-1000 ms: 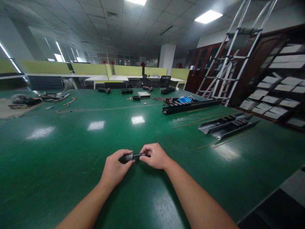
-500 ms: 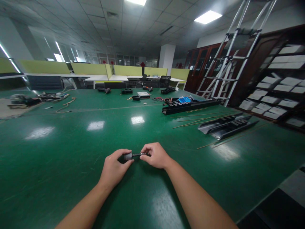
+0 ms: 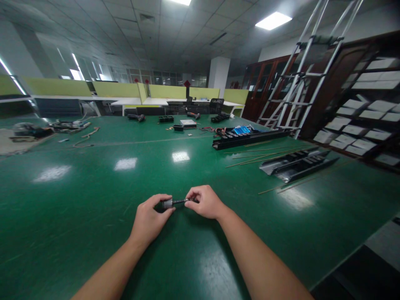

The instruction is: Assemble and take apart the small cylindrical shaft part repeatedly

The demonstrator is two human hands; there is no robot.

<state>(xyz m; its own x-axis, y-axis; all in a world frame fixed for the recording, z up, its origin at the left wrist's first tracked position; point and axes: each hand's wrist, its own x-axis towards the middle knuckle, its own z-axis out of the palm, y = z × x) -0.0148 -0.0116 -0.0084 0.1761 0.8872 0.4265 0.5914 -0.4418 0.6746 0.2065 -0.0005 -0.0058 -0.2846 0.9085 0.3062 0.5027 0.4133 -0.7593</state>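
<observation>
Between my hands, low over the green table (image 3: 150,175), lies a small grey cylinder (image 3: 168,203) with a thin dark rod (image 3: 178,202) running out of its right end. My left hand (image 3: 153,214) is closed around the cylinder, thumb below and index finger above, and hides its left end. The fingers of my right hand (image 3: 203,202) pinch the far end of the rod, where a small shiny bit shows at the fingertips. The exact kind of this part is too small to make out.
Black metal channels (image 3: 300,164) and thin brass-coloured rods (image 3: 259,158) lie to the right. Farther back are a longer black channel (image 3: 250,139), a blue packet (image 3: 242,130), a white box (image 3: 188,123) and a power tool (image 3: 136,118). A rope (image 3: 89,135) lies at left.
My right hand has shifted very slightly up and to the right along with the rod's end. My left hand stays nearly still on the cylinder.
</observation>
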